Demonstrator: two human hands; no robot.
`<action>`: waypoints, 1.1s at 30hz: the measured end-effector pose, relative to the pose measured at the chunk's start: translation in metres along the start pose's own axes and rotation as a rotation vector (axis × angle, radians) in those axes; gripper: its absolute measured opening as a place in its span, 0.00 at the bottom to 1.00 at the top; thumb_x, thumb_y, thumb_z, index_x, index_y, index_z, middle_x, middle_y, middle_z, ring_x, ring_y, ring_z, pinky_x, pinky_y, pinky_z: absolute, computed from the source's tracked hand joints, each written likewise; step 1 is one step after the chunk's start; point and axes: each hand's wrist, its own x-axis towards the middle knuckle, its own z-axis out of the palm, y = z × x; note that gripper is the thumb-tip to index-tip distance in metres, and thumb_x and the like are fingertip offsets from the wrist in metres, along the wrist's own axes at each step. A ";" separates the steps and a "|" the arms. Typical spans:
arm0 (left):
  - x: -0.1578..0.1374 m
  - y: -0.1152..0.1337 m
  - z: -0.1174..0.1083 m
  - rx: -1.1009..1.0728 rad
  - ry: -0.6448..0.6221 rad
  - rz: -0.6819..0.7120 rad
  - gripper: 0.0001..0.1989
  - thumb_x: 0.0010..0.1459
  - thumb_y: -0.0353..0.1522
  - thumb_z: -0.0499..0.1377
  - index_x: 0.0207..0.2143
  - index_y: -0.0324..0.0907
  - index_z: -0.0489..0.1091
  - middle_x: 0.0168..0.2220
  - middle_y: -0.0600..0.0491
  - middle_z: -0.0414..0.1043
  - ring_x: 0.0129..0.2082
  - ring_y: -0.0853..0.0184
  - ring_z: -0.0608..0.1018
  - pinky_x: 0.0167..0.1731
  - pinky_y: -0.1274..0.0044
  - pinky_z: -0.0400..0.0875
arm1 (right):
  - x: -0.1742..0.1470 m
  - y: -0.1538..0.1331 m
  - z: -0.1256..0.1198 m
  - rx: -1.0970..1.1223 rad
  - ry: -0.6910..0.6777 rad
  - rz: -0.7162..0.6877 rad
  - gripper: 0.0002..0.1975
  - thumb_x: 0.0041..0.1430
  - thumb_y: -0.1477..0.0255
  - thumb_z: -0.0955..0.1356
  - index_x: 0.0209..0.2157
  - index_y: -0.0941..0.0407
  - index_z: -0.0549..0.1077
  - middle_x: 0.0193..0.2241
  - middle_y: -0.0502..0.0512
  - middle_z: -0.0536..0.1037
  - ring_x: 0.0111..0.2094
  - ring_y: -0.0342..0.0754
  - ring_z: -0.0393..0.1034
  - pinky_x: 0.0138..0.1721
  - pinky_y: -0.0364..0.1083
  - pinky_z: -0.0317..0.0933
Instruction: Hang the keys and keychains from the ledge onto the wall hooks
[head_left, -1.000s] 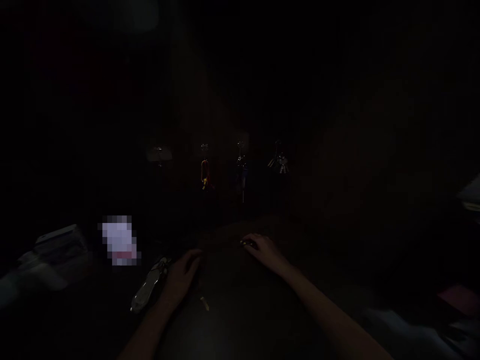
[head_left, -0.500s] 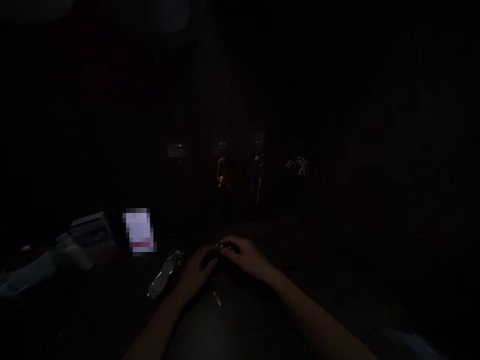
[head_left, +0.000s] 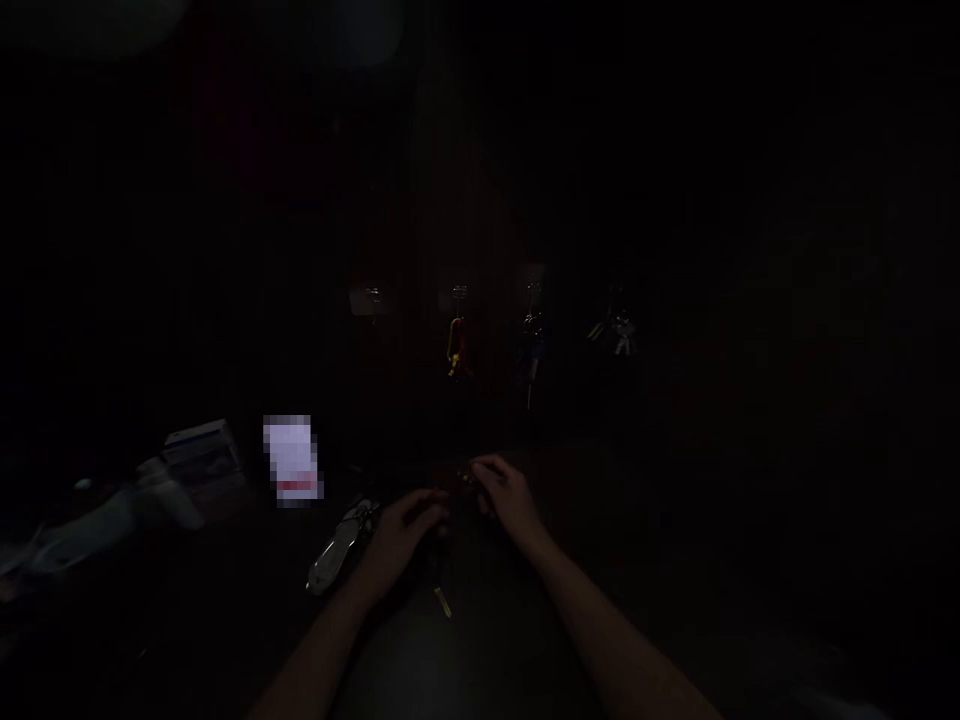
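Note:
The scene is very dark. My right hand (head_left: pixel 506 500) has its fingers pinched at a small dark thing with yellowish spots (head_left: pixel 466 477), whose kind I cannot make out. Left of it, my left hand (head_left: pixel 409 525) hovers low over the table with fingers bent and thumb apart; nothing plainly shows in its grasp. On the dark tabletop (head_left: pixel 420 665), a short yellowish strip (head_left: pixel 442 602) lies between my forearms. A shiny pale elongated object (head_left: pixel 334 555) with a dark cord-like end rests beside my left hand.
A bright, pixelated panel (head_left: pixel 292 457) stands at the left, beside a box (head_left: pixel 202 455) and a pale bottle-like shape (head_left: pixel 172 495). At the back, keys (head_left: pixel 622 332), a red and yellow loop (head_left: pixel 457 348) and a blue item (head_left: pixel 534 350) hang in a row.
My hands have moved apart; the left has come away from the dark thing with yellowish spots, while the right stays at it. The whole view has shifted slightly.

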 end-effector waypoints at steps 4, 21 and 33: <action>-0.001 0.004 -0.002 -0.437 -0.147 -0.102 0.24 0.54 0.46 0.54 0.48 0.40 0.67 0.45 0.44 0.72 0.38 0.62 0.77 0.34 0.72 0.72 | 0.002 0.010 0.000 0.046 -0.003 0.068 0.18 0.45 0.53 0.66 0.26 0.55 0.69 0.16 0.46 0.69 0.12 0.39 0.56 0.13 0.39 0.47; -0.008 0.017 -0.011 -0.693 -0.201 -0.060 0.29 0.55 0.26 0.58 0.58 0.38 0.53 0.56 0.42 0.64 0.56 0.60 0.66 0.58 0.69 0.55 | -0.002 0.022 0.002 0.021 -0.188 0.013 0.16 0.43 0.62 0.72 0.33 0.55 0.71 0.33 0.53 0.77 0.36 0.49 0.72 0.39 0.47 0.63; -0.010 0.024 -0.004 -0.341 0.084 -0.023 0.27 0.46 0.29 0.64 0.51 0.42 0.64 0.39 0.49 0.77 0.44 0.61 0.76 0.47 0.71 0.68 | -0.007 0.013 0.007 0.056 -0.186 0.051 0.17 0.40 0.61 0.73 0.32 0.55 0.73 0.31 0.53 0.78 0.35 0.50 0.72 0.39 0.47 0.62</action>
